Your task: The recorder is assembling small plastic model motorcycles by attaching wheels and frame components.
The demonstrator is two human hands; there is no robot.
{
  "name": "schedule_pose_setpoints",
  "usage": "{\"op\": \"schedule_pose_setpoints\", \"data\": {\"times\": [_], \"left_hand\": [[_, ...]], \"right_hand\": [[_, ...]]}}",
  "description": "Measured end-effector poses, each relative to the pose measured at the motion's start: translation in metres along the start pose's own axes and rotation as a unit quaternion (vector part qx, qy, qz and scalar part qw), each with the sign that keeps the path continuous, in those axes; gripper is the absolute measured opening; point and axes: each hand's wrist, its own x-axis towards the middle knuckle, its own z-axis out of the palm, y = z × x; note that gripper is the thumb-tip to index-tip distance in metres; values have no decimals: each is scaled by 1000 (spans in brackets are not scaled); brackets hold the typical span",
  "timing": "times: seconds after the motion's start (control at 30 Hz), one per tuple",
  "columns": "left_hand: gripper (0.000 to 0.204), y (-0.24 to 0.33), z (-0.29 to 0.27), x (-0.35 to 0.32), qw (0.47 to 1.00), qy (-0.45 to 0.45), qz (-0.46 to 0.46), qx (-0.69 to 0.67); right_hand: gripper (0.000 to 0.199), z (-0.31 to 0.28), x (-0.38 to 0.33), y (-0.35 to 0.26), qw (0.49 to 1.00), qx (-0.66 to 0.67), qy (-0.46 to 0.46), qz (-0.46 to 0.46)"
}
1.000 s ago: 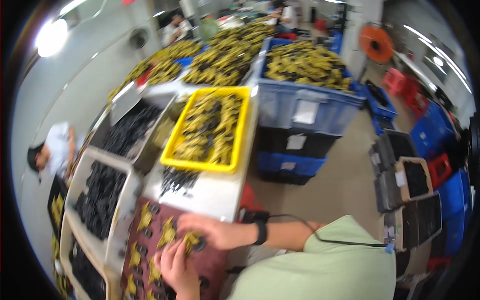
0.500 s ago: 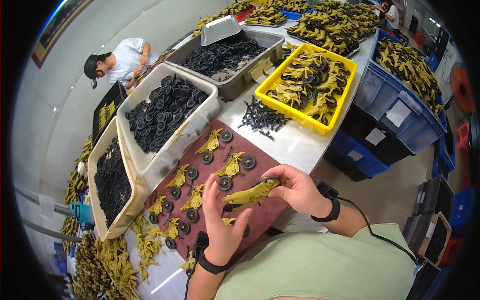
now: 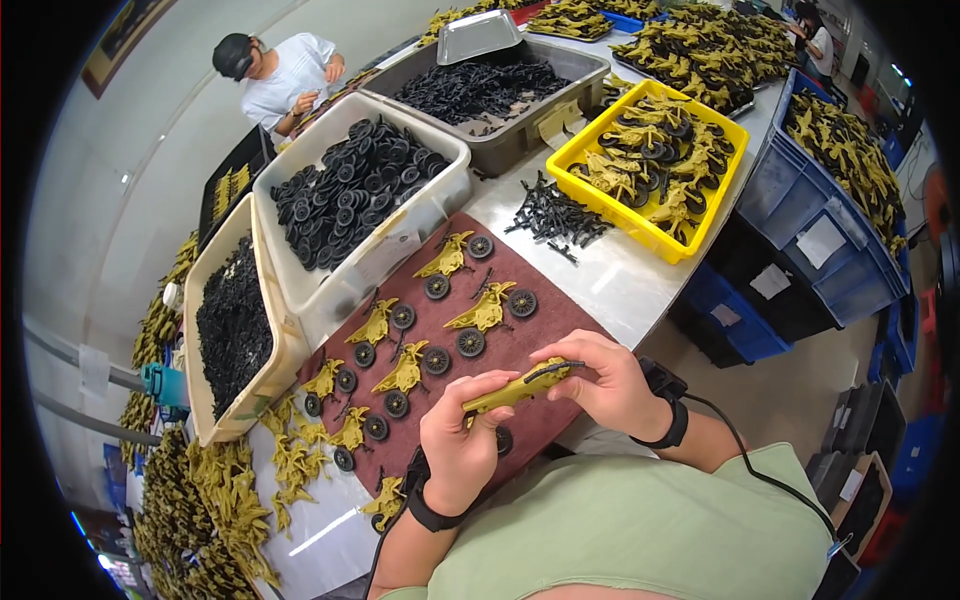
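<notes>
Left hand [image 3: 462, 437], right hand [image 3: 612, 392], both gripping yellow part [image 3: 505, 394] (black strip [image 3: 548, 373] atop), maroon mat [image 3: 555, 305] below

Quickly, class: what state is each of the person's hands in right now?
Left hand: closed, gripping the left end of a yellow part.
Right hand: closed, gripping the same part's right end.

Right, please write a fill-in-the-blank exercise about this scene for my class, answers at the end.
1. The left hand and right hand hold one mostly ____ piece.
2. On the mat, similar pieces lie beside round black ____.
3. In the picture, the yellow tray stands to the ____ of the grey tub.
4. The upper-left co-worker wears a ____ cap.

Missing words: yellow; wheels; right; black.
</notes>
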Motion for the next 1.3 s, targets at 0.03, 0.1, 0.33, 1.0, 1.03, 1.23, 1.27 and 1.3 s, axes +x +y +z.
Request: {"op": "schedule_pose_setpoints", "data": {"times": [0.03,0.1,0.33,1.0,1.03,1.23,1.27,1.3], "left_hand": [[19,1,0,0,1000,1,-1,0],[20,4,-2,3,999,-12,-49,4],[26,9,-12,2,980,7,-140,-138],[40,11,-12,2,987,-65,-136,-60],[40,11,-10,1,987,-63,-138,-60],[35,7,-10,-2,999,-23,-29,-29],[34,6,-11,-3,999,-19,-25,-6],[34,6,-12,-3,999,-17,-22,17]], "right_hand": [[37,0,-2,1,1000,-8,-1,16],[38,0,-3,1,999,-16,-2,32],[51,-2,1,-2,991,115,-36,60],[32,-2,-1,-24,995,-54,-67,-41],[32,-2,-1,-25,994,-61,-66,-56],[28,-1,-2,-27,995,-71,-53,-51],[28,0,-2,-27,995,-71,-53,-50],[27,0,-1,-28,994,-79,-54,-58]]}}
